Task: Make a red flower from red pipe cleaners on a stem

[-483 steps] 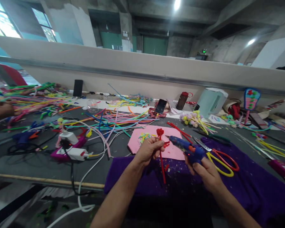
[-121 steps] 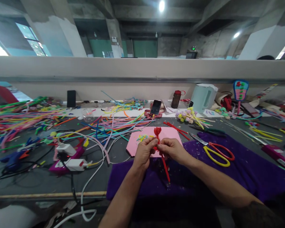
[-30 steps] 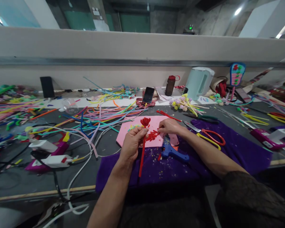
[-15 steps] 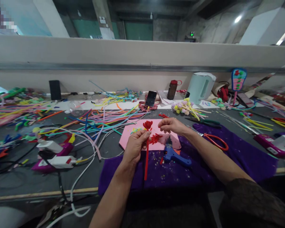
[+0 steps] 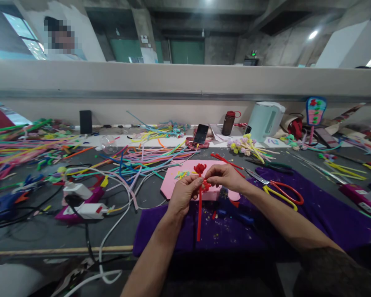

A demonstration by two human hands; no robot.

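My left hand (image 5: 183,194) is closed around the red pipe-cleaner flower stem (image 5: 199,214), held upright over the purple cloth (image 5: 312,222), with the rolled red bloom (image 5: 200,168) standing above my knuckles. My right hand (image 5: 225,176) pinches a small red pipe-cleaner piece (image 5: 205,185) against the stem just under the bloom, fingertips closed on it.

To do this well, I judge: keep the left grip firm and low so the stem does not turn; press the small piece snug against the stem, close under the bloom, and hold it square rather than letting it slide down.

Around me:
- pink foam sheet (image 5: 185,187) right behind my hands, with yellow-green scraps on it.
- blue hot glue gun (image 5: 231,208) lying on the cloth just below my right wrist; its nozzle end is partly hidden, so I mind the forearm.
- scissors with red and yellow handles (image 5: 281,192) to the right, near my arm.
- loose coloured pipe cleaners (image 5: 148,159) spread beyond the sheet.
- white cables and a power strip (image 5: 86,208) to the left, well apart.
- phone (image 5: 200,133), brown bottle (image 5: 228,122) and pale kettle (image 5: 265,120) along the far edge.
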